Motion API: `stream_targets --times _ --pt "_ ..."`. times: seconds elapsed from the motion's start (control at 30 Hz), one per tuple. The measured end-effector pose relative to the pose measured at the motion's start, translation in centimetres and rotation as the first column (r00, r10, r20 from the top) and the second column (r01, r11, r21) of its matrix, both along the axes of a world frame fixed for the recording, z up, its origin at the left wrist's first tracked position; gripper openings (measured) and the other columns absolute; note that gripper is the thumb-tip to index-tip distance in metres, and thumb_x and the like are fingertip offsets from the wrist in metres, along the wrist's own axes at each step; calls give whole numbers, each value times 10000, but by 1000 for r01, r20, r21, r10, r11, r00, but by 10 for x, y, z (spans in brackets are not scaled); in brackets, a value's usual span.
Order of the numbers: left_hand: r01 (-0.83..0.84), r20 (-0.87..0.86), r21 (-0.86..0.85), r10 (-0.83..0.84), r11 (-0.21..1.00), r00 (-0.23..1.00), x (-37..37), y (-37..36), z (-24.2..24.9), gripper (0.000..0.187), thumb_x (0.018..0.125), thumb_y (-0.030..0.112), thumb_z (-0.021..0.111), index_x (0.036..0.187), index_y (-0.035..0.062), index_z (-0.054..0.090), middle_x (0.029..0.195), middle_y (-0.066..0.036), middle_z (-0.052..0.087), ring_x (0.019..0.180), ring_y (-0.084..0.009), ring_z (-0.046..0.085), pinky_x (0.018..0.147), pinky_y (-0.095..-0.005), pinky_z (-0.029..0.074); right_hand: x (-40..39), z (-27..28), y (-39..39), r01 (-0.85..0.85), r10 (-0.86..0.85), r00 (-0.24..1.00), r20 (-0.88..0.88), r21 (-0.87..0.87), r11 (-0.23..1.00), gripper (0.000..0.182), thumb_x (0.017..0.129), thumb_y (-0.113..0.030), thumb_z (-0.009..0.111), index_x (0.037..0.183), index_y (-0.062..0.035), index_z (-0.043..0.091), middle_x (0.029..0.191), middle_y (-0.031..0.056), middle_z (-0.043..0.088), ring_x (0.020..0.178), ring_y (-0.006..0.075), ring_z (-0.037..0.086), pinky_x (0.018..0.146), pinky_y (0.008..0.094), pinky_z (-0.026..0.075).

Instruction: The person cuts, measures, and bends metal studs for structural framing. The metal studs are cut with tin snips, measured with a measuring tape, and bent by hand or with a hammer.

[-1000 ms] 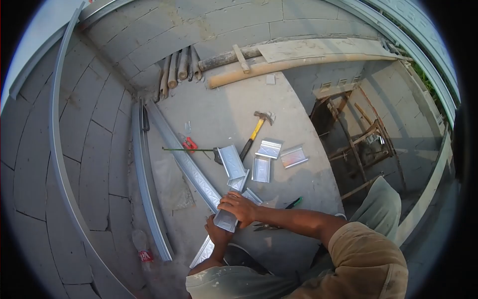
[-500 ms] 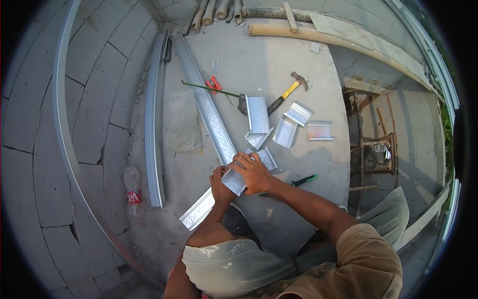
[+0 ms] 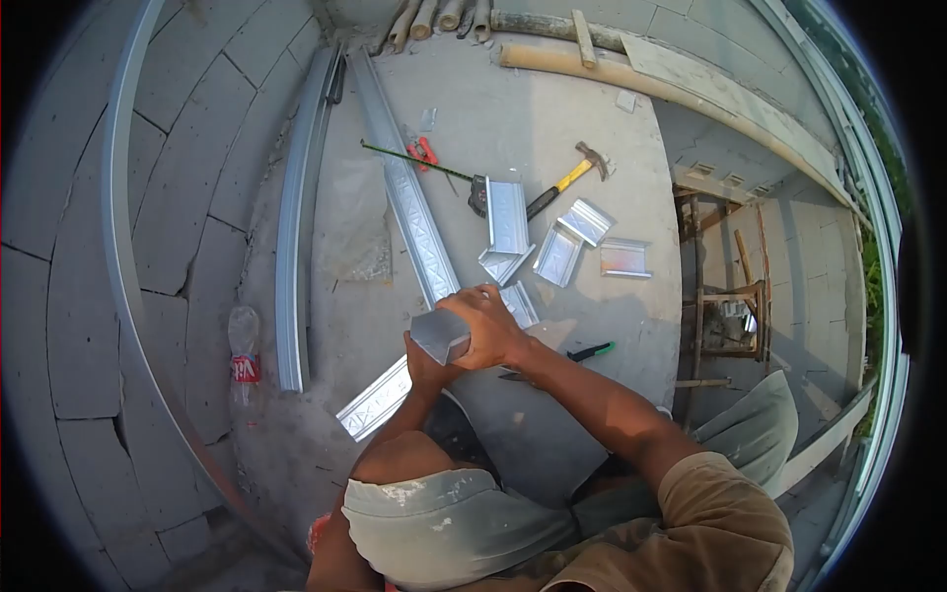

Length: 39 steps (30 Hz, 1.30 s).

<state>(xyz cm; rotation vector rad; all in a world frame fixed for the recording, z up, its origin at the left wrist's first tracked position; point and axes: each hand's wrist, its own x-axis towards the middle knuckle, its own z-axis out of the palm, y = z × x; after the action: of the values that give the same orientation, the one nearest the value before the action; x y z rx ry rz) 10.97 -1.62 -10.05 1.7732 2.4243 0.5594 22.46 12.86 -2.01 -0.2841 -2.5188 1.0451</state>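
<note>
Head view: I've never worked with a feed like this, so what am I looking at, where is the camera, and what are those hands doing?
There is no machine here. The camera sits on a person's head and looks down through a wide lens, which bends the edges of the picture. Their two bare arms reach forward over a concrete floor. The right hand and the left hand both have a grip on a short piece of metal channel, lifted just above a long metal channel that lies on the floor. Around it lie more short cut pieces, a yellow-handled hammer, a green-handled tool, a small red tool and a plastic bottle to the left. Bamboo poles lie at the far end.
</note>
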Motion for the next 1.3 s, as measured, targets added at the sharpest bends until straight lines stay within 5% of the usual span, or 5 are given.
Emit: stream_targets --times 0.13,0.27,0.9,1.1,1.3 --pt "-149 130 27 144 988 981 7 -3 17 806 614 469 851 1224 7 598 1078 -175 596 1016 -355 567 902 -444 439 25 7 48 477 -531 836 138 -661 579 709 789 -391 793 1203 107 505 1002 228 688 921 269 690 769 354 528" --pt "-118 468 -152 177 981 866 -24 -3 36 846 666 500 844 1269 -34 586 1171 -231 620 1103 -371 595 984 -416 454 82 -17 94 803 -621 590 516 -294 519 986 699 -505 831 1308 160 431 1260 302 575 1170 347 594 954 391 485" --pt "-112 847 -361 375 926 377 -120 -36 75 813 944 704 407 1229 -20 646 1162 -168 657 1047 -224 593 952 -323 431 29 13 37 639 -501 573 649 30 769 1013 668 -552 827 1330 98 419 1209 325 581 1125 398 606 958 450 486" --pt "84 834 -401 325 912 445 -111 17 47 737 969 628 450 1253 -30 621 1192 -164 655 1060 -235 604 967 -342 440 20 -1 15 609 -448 756 477 -762 218 677 763 -444 822 1147 62 589 942 119 658 740 181 656 609 286 516" --pt "19 649 -304 193 952 736 -99 4 35 650 1011 549 405 1279 -7 608 1242 -219 640 1155 -310 605 1012 -378 428 -7 -35 -15 779 -571 550 609 -621 88 785 751 -425 840 1222 106 502 1116 160 603 963 200 624 714 322 528"
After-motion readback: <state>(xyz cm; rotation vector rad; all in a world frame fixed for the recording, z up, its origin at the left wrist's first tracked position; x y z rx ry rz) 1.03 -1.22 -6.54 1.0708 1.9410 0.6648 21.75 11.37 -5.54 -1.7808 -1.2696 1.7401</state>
